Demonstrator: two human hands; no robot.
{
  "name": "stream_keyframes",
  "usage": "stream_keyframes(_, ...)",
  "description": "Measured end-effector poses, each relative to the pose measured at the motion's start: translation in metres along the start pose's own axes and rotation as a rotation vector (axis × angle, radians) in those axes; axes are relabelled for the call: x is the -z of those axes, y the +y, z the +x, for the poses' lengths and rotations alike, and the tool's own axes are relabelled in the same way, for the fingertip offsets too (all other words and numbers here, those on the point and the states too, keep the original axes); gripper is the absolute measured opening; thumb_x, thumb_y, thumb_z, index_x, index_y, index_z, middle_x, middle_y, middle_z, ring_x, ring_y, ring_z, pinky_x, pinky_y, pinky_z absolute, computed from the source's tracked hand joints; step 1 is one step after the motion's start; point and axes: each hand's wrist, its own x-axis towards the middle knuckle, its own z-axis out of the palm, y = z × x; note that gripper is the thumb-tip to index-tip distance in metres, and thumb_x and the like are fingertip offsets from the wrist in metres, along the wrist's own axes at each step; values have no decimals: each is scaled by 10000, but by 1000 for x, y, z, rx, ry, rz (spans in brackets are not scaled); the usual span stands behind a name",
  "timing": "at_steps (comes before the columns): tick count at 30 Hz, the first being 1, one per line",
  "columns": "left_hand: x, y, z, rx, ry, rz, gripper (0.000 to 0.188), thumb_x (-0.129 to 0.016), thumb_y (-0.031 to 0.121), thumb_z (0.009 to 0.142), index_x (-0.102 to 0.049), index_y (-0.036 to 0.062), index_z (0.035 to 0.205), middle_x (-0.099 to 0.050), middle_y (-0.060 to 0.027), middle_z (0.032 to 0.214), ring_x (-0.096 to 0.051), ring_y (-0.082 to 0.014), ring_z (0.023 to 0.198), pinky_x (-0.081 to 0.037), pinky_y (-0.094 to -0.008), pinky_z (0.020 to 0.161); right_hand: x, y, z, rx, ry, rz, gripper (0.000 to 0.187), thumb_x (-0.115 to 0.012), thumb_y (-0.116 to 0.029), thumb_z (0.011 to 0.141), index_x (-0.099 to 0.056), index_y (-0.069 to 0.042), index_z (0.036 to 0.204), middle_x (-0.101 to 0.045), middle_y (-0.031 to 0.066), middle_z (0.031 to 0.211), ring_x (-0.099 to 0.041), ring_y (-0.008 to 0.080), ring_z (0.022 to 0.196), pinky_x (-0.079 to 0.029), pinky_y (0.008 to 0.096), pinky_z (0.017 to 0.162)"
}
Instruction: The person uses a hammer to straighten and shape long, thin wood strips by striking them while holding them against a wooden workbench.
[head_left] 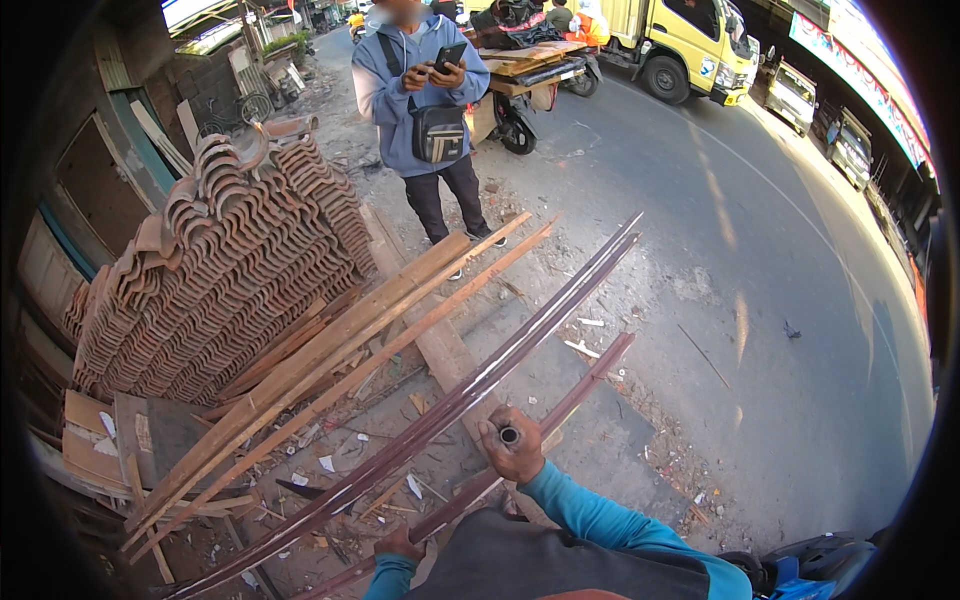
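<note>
My right hand (514, 458) is closed round a hollow metal pipe (509, 436). Only the pipe's round open end shows above the fist; its lower part is hidden. Below that fist runs a dark red wooden beam (590, 383), slanting from the lower left to the upper right. My left hand (400, 543) rests against the near part of this beam, its fingers curled over the edge and partly hidden. Longer dark red lengths of wood with white streaks (460, 396) lie just beyond, roughly parallel to it.
Brown timber planks (350, 330) lie at the left beside a tall stack of clay roof tiles (220, 270). A person (425, 100) stands ahead holding a phone. Wood scraps litter the ground. A yellow truck (690, 45) is on the road (760, 230) at the right.
</note>
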Motion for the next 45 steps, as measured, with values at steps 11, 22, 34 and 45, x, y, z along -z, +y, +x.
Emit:
stream_keyframes(11,4,3,0,3,-17,-20,371,-782,427,670,-633,161,881,-688,-131,741,-693,-352,736,-543,-484,696,-1,7,-6,3,-23,-30,158,-676,-19,863,-528,-53,820,-557,71,702,-527,177,597,-430,314,550)
stream_keyframes(22,6,4,1,14,-55,19,365,-773,411,678,-628,149,887,-688,-115,756,-694,-333,734,-545,-467,682,-3,0,-4,15,-4,-27,164,-728,-50,843,-568,-50,808,-574,95,711,-558,211,585,-443,330,535)
stream_keyframes(34,19,14,0,9,-34,48,341,-775,425,686,-625,156,833,-677,-105,744,-686,-334,719,-536,-478,655,-9,1,-10,37,-65,-53,163,-737,-16,813,-579,-53,806,-569,91,697,-569,216,581,-444,332,525)
stream_keyframes(45,7,7,-2,24,-40,30,374,-795,421,682,-616,148,866,-686,-104,779,-691,-335,753,-533,-485,685,-7,3,-12,41,-75,-25,168,-736,-19,821,-573,-55,815,-557,86,698,-555,216,571,-437,331,516)
